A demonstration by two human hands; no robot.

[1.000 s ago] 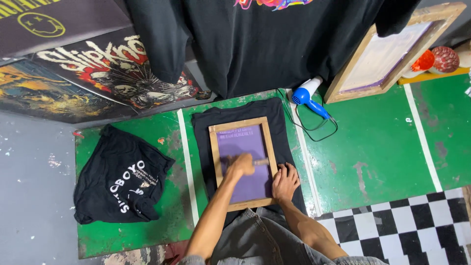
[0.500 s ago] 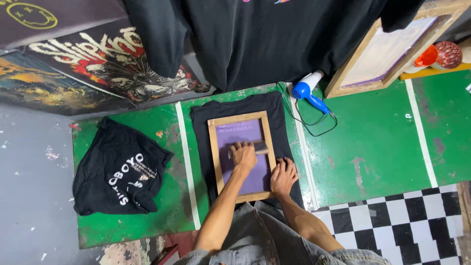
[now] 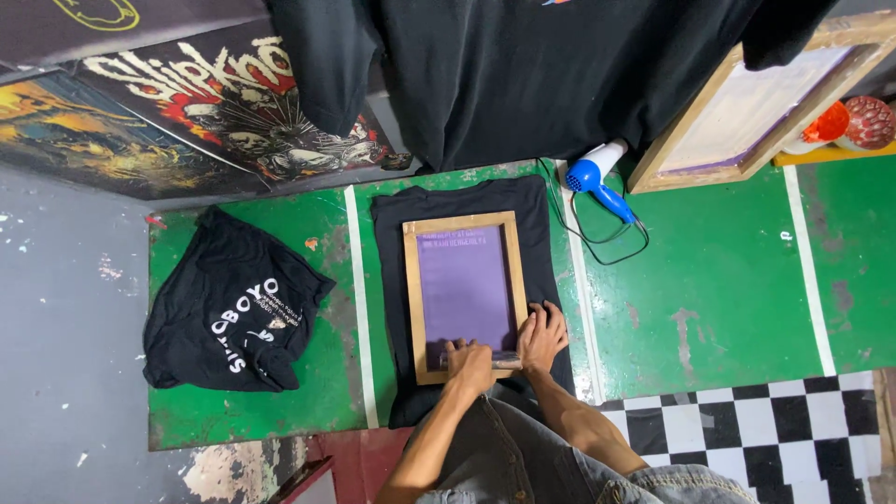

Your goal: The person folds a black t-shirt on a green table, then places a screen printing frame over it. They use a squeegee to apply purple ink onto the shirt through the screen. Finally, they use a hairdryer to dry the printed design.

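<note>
Squeegee [image 3: 481, 357] had been drawn from mid-screen to the near edge of the wooden frame [image 3: 464, 294], gripped closed in the left hand [image 3: 469, 366]; right hand [image 3: 542, 336] was pressed flat on the frame, atop the black shirt [image 3: 541, 233]. Stroke judged nearly complete.

Left hand [image 3: 469, 364] dragged squeegee [image 3: 481, 357] to frame [image 3: 464, 295] near edge, seemingly.

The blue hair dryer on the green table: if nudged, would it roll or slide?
The blue hair dryer lies on its side, handle out, so it would probably pivot rather than roll. Its black cord loops beside it and may drag. It looks plastic, likely light.
</note>
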